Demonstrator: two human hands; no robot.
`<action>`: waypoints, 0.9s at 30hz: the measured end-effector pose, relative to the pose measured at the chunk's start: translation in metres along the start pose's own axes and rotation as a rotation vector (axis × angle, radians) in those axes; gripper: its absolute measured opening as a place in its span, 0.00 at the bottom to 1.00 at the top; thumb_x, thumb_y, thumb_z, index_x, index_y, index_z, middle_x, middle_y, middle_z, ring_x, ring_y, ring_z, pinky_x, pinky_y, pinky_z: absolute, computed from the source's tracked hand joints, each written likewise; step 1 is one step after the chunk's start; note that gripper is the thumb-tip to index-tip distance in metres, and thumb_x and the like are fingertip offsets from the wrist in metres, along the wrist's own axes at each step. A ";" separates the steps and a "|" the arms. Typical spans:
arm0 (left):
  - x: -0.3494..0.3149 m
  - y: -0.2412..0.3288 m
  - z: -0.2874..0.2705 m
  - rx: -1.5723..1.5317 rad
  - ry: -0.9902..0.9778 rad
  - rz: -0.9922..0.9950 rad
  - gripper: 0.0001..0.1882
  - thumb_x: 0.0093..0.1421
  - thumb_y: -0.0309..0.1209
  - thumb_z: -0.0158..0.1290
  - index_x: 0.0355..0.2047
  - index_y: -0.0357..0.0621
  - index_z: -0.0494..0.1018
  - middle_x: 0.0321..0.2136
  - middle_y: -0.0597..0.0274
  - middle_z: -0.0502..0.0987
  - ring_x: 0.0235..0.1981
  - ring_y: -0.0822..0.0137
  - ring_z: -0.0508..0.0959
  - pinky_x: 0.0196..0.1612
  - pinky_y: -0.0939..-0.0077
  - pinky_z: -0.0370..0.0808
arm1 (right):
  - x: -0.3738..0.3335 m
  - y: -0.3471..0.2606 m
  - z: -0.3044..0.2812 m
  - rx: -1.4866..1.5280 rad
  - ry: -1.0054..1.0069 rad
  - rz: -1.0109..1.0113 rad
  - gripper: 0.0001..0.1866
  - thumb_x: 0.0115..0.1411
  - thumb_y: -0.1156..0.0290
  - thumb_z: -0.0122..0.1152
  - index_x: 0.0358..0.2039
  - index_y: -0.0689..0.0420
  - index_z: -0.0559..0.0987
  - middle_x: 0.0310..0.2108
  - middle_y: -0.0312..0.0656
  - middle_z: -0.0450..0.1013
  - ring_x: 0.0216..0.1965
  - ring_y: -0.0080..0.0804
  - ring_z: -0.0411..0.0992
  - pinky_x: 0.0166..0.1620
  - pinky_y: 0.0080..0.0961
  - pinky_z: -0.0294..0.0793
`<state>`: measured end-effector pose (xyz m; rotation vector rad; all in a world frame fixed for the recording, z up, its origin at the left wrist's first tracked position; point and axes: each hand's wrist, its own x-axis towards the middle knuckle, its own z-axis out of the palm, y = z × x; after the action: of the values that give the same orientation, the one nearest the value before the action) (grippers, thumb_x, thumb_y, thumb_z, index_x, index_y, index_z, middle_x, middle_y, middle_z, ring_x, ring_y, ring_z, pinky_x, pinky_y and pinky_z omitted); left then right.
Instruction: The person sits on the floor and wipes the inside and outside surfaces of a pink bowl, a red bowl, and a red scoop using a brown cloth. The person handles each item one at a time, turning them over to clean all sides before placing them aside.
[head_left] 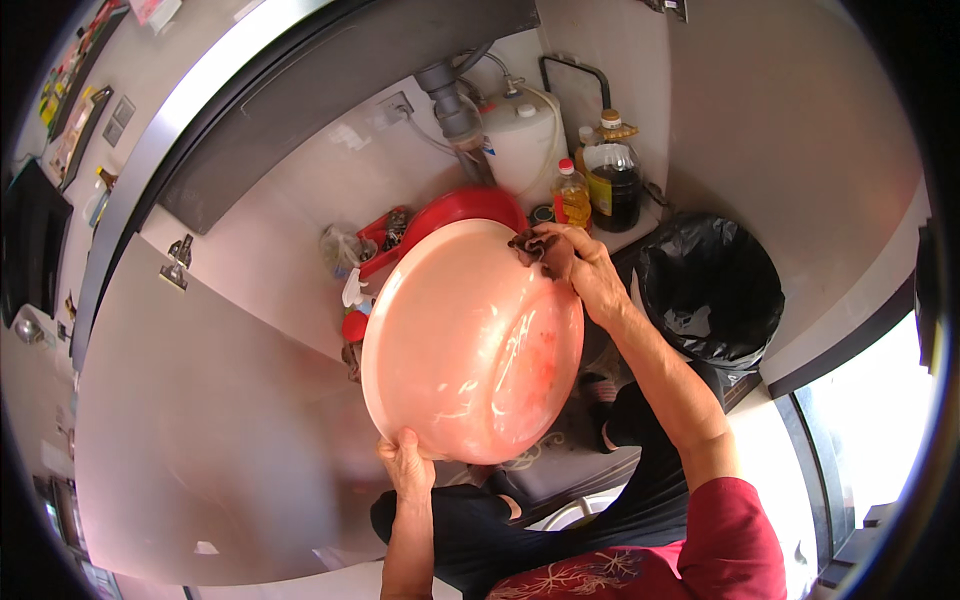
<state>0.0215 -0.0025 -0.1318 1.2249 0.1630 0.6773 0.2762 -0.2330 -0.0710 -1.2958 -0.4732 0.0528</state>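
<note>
A large pink plastic basin (450,320) is tilted up in front of me, its rounded side turned toward me. My left hand (407,462) grips its rim at the lower left, thumb against the plastic. At the upper right edge my right hand (585,265) is closed on a crumpled brown cloth (541,250), which rests against the basin. Some of the right fingers are hidden by the cloth. Just behind the pink basin, a red basin (470,207) stands inside the cabinet, partly covered by it.
A bin with a black bag (710,290) stands at right. Oil bottle (571,195), dark liquid jug (613,190) and white tank (522,140) sit inside the cabinet below a grey drain pipe (452,105). An open cabinet door (200,420) spans the left; a red tray (380,245) lies behind.
</note>
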 end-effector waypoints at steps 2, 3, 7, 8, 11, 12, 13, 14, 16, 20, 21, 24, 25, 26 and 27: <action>0.000 -0.003 0.000 0.011 -0.002 0.003 0.23 0.55 0.41 0.60 0.41 0.32 0.71 0.39 0.60 0.76 0.40 0.69 0.75 0.43 0.72 0.73 | -0.014 -0.019 0.015 -0.314 0.045 -0.233 0.21 0.50 0.83 0.48 0.46 0.56 0.76 0.47 0.47 0.68 0.51 0.36 0.67 0.54 0.27 0.65; 0.000 -0.004 0.002 0.052 0.014 0.012 0.22 0.55 0.39 0.60 0.41 0.33 0.71 0.38 0.60 0.76 0.39 0.70 0.75 0.43 0.73 0.73 | -0.020 -0.025 0.023 -0.467 0.067 -0.354 0.22 0.49 0.83 0.48 0.46 0.55 0.75 0.47 0.48 0.67 0.52 0.38 0.66 0.55 0.27 0.64; 0.001 -0.006 0.018 0.161 0.046 -0.013 0.19 0.54 0.35 0.62 0.38 0.32 0.72 0.36 0.64 0.76 0.36 0.74 0.73 0.42 0.76 0.71 | -0.050 -0.035 0.058 -0.547 -0.079 -0.629 0.24 0.44 0.79 0.56 0.45 0.51 0.76 0.50 0.49 0.62 0.52 0.48 0.63 0.54 0.39 0.63; 0.001 -0.003 0.023 0.204 0.055 -0.008 0.18 0.54 0.35 0.62 0.37 0.33 0.73 0.34 0.65 0.75 0.35 0.75 0.72 0.40 0.77 0.71 | -0.059 -0.042 0.067 -0.650 -0.112 -0.721 0.23 0.43 0.77 0.58 0.44 0.51 0.76 0.49 0.47 0.63 0.51 0.46 0.64 0.52 0.40 0.64; 0.000 0.000 0.031 0.389 0.012 0.047 0.13 0.53 0.32 0.62 0.30 0.34 0.75 0.26 0.68 0.76 0.27 0.78 0.71 0.33 0.79 0.70 | -0.072 -0.051 0.082 -0.834 -0.283 -0.953 0.18 0.39 0.70 0.64 0.36 0.49 0.79 0.44 0.40 0.66 0.45 0.40 0.67 0.47 0.39 0.66; -0.001 0.001 0.031 0.464 -0.012 0.073 0.11 0.53 0.31 0.62 0.27 0.34 0.76 0.22 0.70 0.76 0.24 0.79 0.71 0.30 0.79 0.70 | -0.072 -0.049 0.082 -0.833 -0.323 -0.904 0.16 0.42 0.69 0.62 0.36 0.49 0.79 0.45 0.40 0.66 0.47 0.41 0.66 0.48 0.39 0.66; -0.002 0.004 0.032 0.533 -0.028 0.081 0.11 0.53 0.31 0.61 0.27 0.34 0.76 0.21 0.69 0.75 0.24 0.79 0.70 0.29 0.80 0.70 | -0.069 -0.047 0.082 -0.832 -0.363 -0.855 0.14 0.44 0.69 0.60 0.35 0.49 0.79 0.45 0.39 0.66 0.48 0.41 0.65 0.48 0.38 0.66; -0.005 0.007 0.033 0.601 -0.050 0.079 0.11 0.53 0.30 0.61 0.26 0.33 0.75 0.20 0.69 0.75 0.23 0.79 0.70 0.28 0.80 0.69 | -0.059 -0.041 0.077 -0.668 -0.340 -0.756 0.14 0.43 0.71 0.62 0.35 0.50 0.79 0.44 0.41 0.67 0.47 0.42 0.65 0.48 0.37 0.67; -0.007 0.009 0.031 0.593 -0.061 0.017 0.11 0.51 0.29 0.62 0.25 0.32 0.74 0.19 0.68 0.74 0.22 0.79 0.69 0.26 0.81 0.68 | -0.029 -0.041 0.064 -0.555 -0.197 -0.648 0.15 0.41 0.77 0.63 0.33 0.52 0.78 0.40 0.42 0.70 0.45 0.44 0.67 0.48 0.35 0.68; -0.010 0.023 0.029 0.614 -0.139 0.007 0.11 0.50 0.30 0.63 0.24 0.33 0.75 0.17 0.69 0.74 0.20 0.80 0.69 0.24 0.80 0.67 | 0.004 -0.004 0.016 -0.282 -0.121 -0.149 0.13 0.47 0.82 0.61 0.34 0.56 0.77 0.36 0.37 0.73 0.38 0.28 0.71 0.41 0.23 0.72; -0.010 0.021 0.026 0.526 -0.137 0.025 0.11 0.50 0.29 0.63 0.23 0.33 0.74 0.17 0.69 0.74 0.20 0.80 0.69 0.24 0.81 0.67 | 0.006 0.004 0.005 -0.042 -0.116 0.010 0.12 0.48 0.83 0.60 0.35 0.57 0.77 0.33 0.36 0.74 0.36 0.25 0.71 0.39 0.21 0.73; -0.014 0.018 0.015 0.256 -0.039 -0.067 0.12 0.48 0.29 0.64 0.17 0.36 0.73 0.15 0.68 0.73 0.19 0.78 0.72 0.19 0.82 0.67 | 0.016 0.027 -0.015 0.441 -0.121 0.325 0.08 0.54 0.81 0.61 0.35 0.58 0.77 0.32 0.35 0.74 0.32 0.22 0.72 0.36 0.19 0.76; -0.014 0.016 0.005 0.163 -0.078 -0.089 0.14 0.48 0.32 0.66 0.21 0.36 0.74 0.18 0.66 0.75 0.18 0.75 0.73 0.18 0.80 0.69 | 0.016 0.032 -0.020 0.513 -0.109 0.421 0.08 0.54 0.80 0.62 0.35 0.57 0.77 0.32 0.35 0.75 0.32 0.22 0.73 0.36 0.20 0.77; -0.013 0.020 0.011 0.084 -0.052 -0.096 0.15 0.48 0.34 0.66 0.23 0.35 0.74 0.21 0.65 0.76 0.20 0.74 0.74 0.20 0.78 0.72 | 0.016 0.040 -0.026 0.559 -0.129 0.427 0.08 0.55 0.76 0.62 0.36 0.56 0.77 0.32 0.34 0.74 0.32 0.21 0.73 0.36 0.20 0.77; -0.012 0.024 0.018 0.006 -0.025 -0.104 0.17 0.48 0.36 0.67 0.26 0.35 0.74 0.23 0.64 0.76 0.21 0.73 0.74 0.22 0.77 0.74 | 0.016 0.049 -0.033 0.605 -0.150 0.434 0.08 0.56 0.73 0.62 0.37 0.56 0.77 0.32 0.34 0.74 0.32 0.20 0.72 0.36 0.20 0.77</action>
<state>0.0110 -0.0190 -0.1062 1.2212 0.2065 0.5716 0.3132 -0.2442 -0.1181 -0.7770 -0.2620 0.6145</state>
